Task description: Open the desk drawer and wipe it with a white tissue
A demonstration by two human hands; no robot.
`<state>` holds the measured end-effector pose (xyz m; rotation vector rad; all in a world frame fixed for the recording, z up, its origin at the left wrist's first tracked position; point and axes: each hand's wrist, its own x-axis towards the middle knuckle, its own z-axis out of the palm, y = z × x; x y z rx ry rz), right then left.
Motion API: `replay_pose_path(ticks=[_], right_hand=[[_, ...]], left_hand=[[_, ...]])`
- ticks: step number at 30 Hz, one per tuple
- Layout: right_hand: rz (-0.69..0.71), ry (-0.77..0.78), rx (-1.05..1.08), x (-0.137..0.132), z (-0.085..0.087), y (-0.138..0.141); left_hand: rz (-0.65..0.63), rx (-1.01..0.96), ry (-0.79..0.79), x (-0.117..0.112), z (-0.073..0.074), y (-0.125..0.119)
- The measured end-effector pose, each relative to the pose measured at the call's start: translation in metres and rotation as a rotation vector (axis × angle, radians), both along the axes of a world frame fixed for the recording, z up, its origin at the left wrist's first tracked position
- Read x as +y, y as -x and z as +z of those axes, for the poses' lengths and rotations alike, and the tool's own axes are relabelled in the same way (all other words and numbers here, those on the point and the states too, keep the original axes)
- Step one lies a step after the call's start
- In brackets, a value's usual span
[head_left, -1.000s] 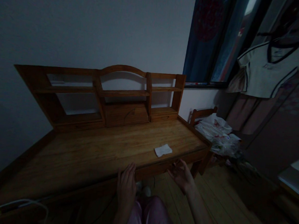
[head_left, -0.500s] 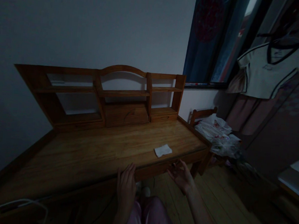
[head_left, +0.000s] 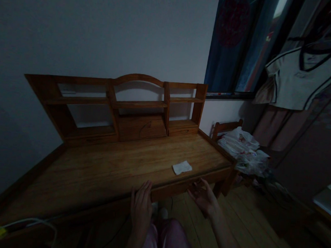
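Resting at the desk's (head_left: 107, 173) front edge, the left hand (head_left: 141, 208) lies flat, fingers together, tips touching the rim. The right hand (head_left: 204, 197) hovers just below the same edge, palm up, fingers loosely spread, holding nothing. A white folded cloth (head_left: 182, 167) lies flat near the front right corner, just beyond the right hand, its long axis roughly along the front edge. Both hands look merely poised; picking up the cloth would need a short forward reach.

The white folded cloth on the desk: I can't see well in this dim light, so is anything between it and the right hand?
Nothing visible. Only bare desk top lies between the right hand, at the front edge, and the white folded cloth.
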<state>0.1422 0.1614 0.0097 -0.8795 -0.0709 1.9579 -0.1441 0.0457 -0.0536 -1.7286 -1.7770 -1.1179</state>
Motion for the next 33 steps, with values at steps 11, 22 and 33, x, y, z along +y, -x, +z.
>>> replay_pose_path(ticks=[11,22,33], right_hand=[[0.007,-0.001,-0.008,0.0004,-0.0056,-0.0027],[0.009,0.028,-0.051,-0.0010,-0.0020,0.0013],[0.009,0.013,-0.065,-0.0022,-0.0033,0.0002]], left_hand=[[0.017,0.060,0.013,-0.0013,0.0054,-0.0024],[0.023,0.060,0.020,-0.0016,0.0076,-0.0041],[0.014,0.020,0.007,-0.0002,0.0054,-0.0054]])
